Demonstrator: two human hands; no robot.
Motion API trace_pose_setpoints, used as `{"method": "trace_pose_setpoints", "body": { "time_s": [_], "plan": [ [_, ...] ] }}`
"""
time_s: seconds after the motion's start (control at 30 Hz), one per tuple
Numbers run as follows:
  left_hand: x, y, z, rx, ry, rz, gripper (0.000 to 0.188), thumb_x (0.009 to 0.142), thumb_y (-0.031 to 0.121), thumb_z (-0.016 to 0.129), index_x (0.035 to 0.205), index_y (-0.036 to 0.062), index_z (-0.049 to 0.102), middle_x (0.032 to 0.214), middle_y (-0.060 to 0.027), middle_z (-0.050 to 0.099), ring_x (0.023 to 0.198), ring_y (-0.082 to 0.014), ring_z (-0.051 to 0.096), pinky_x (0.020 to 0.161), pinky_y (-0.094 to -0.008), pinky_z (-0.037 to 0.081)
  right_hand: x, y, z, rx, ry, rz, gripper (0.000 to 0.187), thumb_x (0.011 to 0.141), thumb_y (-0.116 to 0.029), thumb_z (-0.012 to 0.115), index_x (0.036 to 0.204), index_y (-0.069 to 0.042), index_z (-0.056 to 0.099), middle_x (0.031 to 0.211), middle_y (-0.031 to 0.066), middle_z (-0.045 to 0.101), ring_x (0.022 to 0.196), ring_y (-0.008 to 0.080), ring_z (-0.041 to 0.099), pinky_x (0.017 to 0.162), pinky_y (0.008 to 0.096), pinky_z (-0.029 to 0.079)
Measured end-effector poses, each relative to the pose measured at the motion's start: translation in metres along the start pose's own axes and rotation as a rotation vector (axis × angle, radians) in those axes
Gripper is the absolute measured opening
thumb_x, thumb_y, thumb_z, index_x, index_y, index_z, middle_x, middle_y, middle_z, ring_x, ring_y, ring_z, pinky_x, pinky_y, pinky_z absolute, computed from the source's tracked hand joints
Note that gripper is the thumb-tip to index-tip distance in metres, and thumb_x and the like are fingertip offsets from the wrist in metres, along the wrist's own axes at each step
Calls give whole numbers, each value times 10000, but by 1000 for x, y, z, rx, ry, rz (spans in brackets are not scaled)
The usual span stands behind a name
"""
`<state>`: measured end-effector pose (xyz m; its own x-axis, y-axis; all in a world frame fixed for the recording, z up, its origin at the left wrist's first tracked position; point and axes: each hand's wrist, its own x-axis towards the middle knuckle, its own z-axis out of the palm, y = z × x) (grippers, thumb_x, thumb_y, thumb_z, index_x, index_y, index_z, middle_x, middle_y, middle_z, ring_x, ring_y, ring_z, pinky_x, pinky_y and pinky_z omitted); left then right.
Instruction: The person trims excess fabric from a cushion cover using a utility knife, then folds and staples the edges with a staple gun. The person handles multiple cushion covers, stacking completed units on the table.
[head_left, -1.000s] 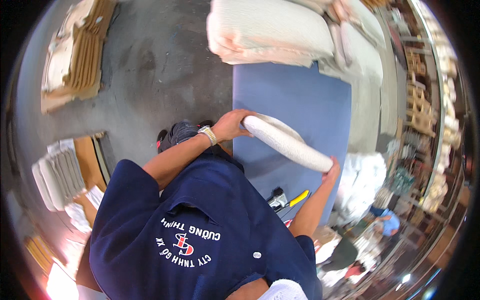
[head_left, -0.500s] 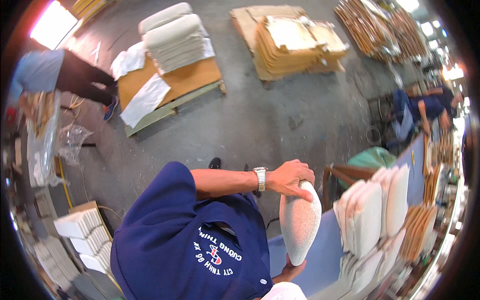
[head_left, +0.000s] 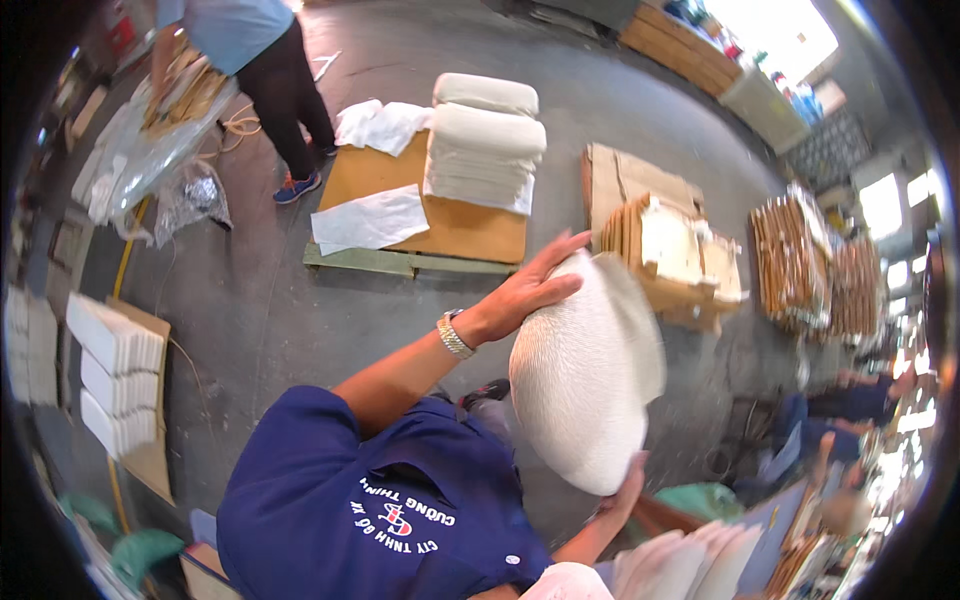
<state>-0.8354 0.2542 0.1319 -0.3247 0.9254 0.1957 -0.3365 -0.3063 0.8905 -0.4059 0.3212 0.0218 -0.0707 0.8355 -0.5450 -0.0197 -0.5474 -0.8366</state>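
Grey shop floor, with a wooden pallet topped by a tan board ahead of us. We have a stack of pale cushions along the board's right edge and two white sheets on its left side: one flat sheet at the near-left corner, one crumpled sheet at the far-left corner. Right of the pallet, well apart from it: flattened cardboard, a stack of brown pieces toward its near-right corner. Co-worker in light blue at upper left, bent over more brown stuff.

Work piece: we've got a white textured cushion up in the air in front of the torso, tilted, between both hands. Left hand is closed on its upper end, thumb across the textured face, fingers over the top edge; metal watch on that wrist. Right hand touches the lower right edge; its fingers are mostly hidden, so we can't tell how far they're closed. Blurred pale layer along the cushion's right side: same piece or a second one, we can't tell. Padded white pieces stand at lower right, beside a blue surface.
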Motion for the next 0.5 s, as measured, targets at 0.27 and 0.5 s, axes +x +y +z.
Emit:
{"method": "trace_pose_setpoints", "body": {
  "time_s": [0.27, 0.5],
  "plan": [
    [-39, -164, -129, 48, 456, -1003, 497, 929, 297, 714, 1300, -24, 630, 1163, -126, 718, 1018, -240, 701, 881, -396, 557, 137, 42, -3, -547, 36, 1, 555, 938, -316, 739, 1277, 95, 584, 1157, 176, 670, 986, 257, 632, 854, 404, 524],
    [-22, -198, -132, 439, 849, -770, 583, 915, 382, 715, 1286, -48, 584, 1161, -243, 707, 1050, -327, 703, 919, -427, 540, 245, -48, 106, -731, -37, -147, 507, 945, -342, 733, 1238, 57, 623, 1107, 147, 681, 965, 217, 629, 842, 370, 517]
  ]
}}
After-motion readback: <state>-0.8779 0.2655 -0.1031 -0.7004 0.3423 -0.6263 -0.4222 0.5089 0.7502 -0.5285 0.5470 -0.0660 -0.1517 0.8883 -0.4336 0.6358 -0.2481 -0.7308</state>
